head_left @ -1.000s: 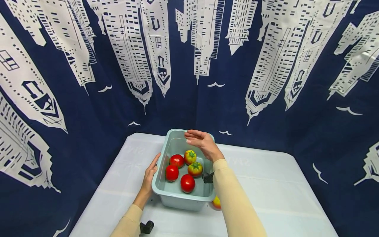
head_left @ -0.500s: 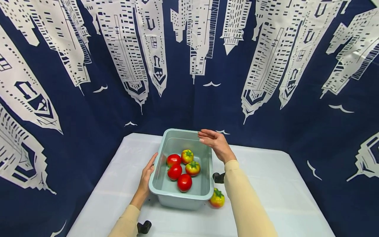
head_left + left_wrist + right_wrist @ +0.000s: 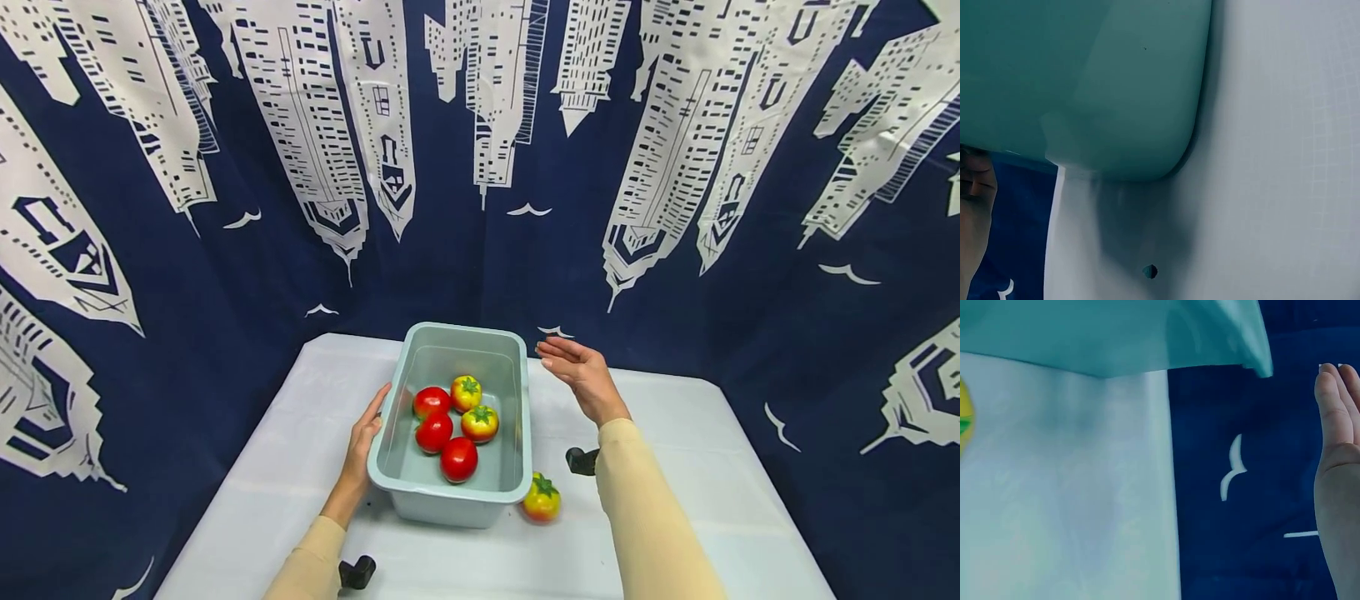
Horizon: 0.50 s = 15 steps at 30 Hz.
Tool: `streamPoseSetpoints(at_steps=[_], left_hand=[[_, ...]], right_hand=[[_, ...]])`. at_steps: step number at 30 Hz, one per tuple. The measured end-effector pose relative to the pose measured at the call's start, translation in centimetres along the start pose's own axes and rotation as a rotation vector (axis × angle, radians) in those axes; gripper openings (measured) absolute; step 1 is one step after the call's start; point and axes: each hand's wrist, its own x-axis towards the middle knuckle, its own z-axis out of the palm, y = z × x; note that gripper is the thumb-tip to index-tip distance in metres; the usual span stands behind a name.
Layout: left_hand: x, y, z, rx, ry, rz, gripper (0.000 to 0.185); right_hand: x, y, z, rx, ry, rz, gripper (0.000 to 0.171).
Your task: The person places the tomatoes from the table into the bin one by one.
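Note:
A pale blue-green plastic bin (image 3: 468, 496) stands on the table. Three red tomatoes (image 3: 459, 460) and two yellow-and-red tomatoes (image 3: 480, 424) with green tops lie in it. My left hand (image 3: 363, 437) is against the bin's left side, its fingers extended along the wall below the rim. Off the bin's right side, my right hand (image 3: 585, 379) hovers with straight fingers, apart from the bin and holding nothing. Another yellow-and-red tomato (image 3: 542, 498) sits on the table by the bin's near right corner; the right wrist view shows part of this tomato (image 3: 965, 419).
A white cloth covers the table (image 3: 675, 467). Behind it hangs a dark blue curtain (image 3: 540, 275) printed with white buildings and birds. Black wrist mounts (image 3: 582, 461) stick out from both sleeves. A small dark spot (image 3: 1150, 271) shows on the cloth near the bin.
My right hand has moved right, from over the bin to beyond its right rim, uncovering the tomato outside. The left hand stays at the bin's side. The red tomatoes have shifted slightly.

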Motion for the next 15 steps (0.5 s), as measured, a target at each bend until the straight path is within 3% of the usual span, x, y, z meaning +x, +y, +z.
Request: streamPoseSetpoints(at_steps=[7,15], left_hand=[[0.0,0.2,-0.1,0.013,-0.009,-0.012,0.061],[-0.1,0.3,0.0,0.015,-0.008,0.001,0.06]], right_hand=[[-0.7,2.9,-0.6,0.056,0.034,0.052,0.061],[-2.7,8.4,-1.7,-0.06,0.068,0.157,0.056]])
